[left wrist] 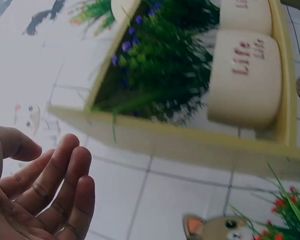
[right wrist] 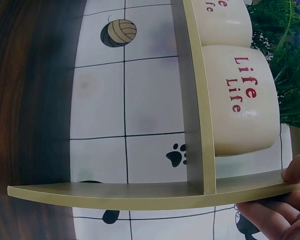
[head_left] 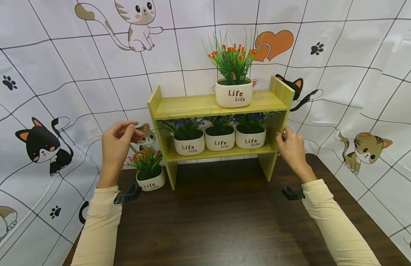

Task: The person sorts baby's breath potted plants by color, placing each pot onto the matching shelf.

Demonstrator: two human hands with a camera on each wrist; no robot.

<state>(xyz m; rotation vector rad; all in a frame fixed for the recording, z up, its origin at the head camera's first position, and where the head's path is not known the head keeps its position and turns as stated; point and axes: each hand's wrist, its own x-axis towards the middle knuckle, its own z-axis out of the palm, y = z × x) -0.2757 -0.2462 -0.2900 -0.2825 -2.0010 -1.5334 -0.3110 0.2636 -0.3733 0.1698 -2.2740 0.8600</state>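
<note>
A two-tier wooden shelf (head_left: 188, 103) stands on the dark table. My right hand (head_left: 290, 146) grips the edge of its right side panel; in the right wrist view the thumb (right wrist: 296, 169) lies on the inner face and the fingers are on the outer side. Beside the shelf's left panel, my left hand (head_left: 118, 142) is raised with fingers loosely bent, holding nothing. Three white pots with purple flowers, among them a left one (head_left: 189, 144), a middle one (head_left: 220, 139) and a right one (head_left: 250, 138), fill the lower tier. One orange-flowered pot (head_left: 234, 94) sits on the top tier.
Another pot with red-orange flowers (head_left: 151, 180) stands on the table (head_left: 205, 218) by the shelf's left foot, near my left forearm. Behind everything hangs a white gridded wall covering (head_left: 192, 48) with cartoon cats. Dark straps sit on both wrists.
</note>
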